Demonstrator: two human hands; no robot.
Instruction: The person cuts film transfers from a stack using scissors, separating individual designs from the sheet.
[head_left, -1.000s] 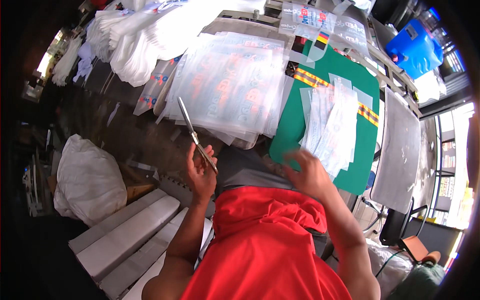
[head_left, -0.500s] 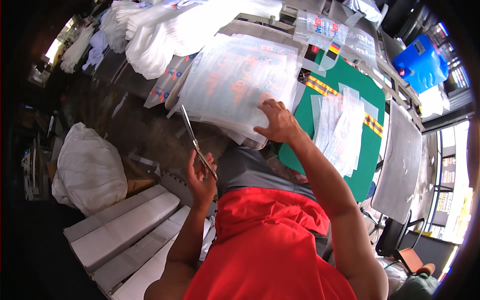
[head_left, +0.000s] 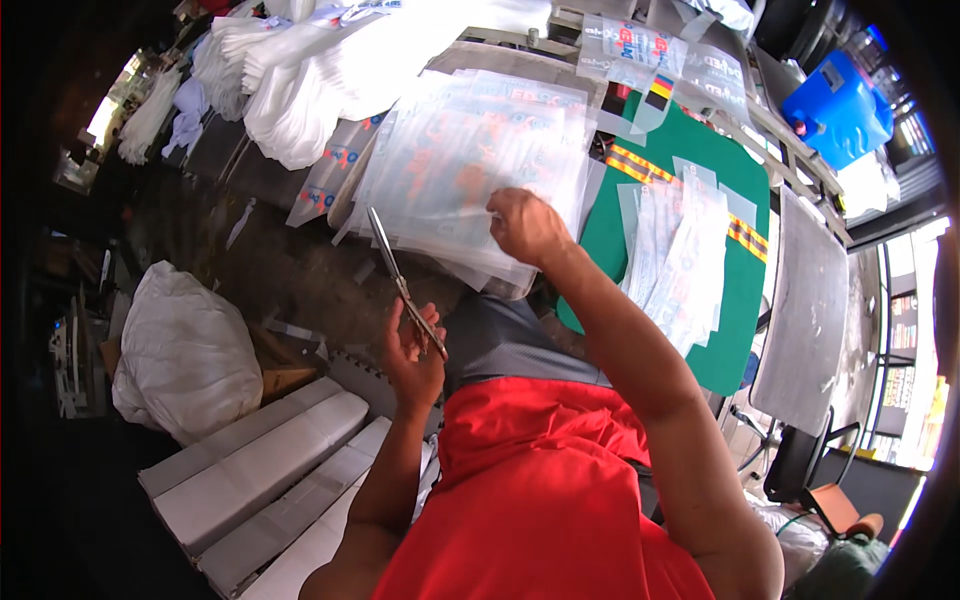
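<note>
My left hand (head_left: 415, 360) holds a pair of metal scissors (head_left: 395, 270) by the handles. The long blades point up and away, beside the near left corner of a stack of translucent plastic sheets (head_left: 440, 170) with faded red and blue print. Over the stack's near right part is my right hand (head_left: 530, 228), its fingers curled in and the fingertips bunched. Whether it pinches a sheet edge is hidden, and contact with the stack cannot be told.
A green board (head_left: 740, 320) with striped bands carries narrow printed strips (head_left: 680, 260) to the right. White fabric piles (head_left: 300, 90) lie at the far left. A white sack (head_left: 185, 350) and long cartons (head_left: 260, 460) stand at left. A blue jerrycan (head_left: 838, 110) sits far right.
My right hand has drawn slightly left over the stack, and its spread fingers have curled together. The scissors in my left hand have shifted a little to the right.
</note>
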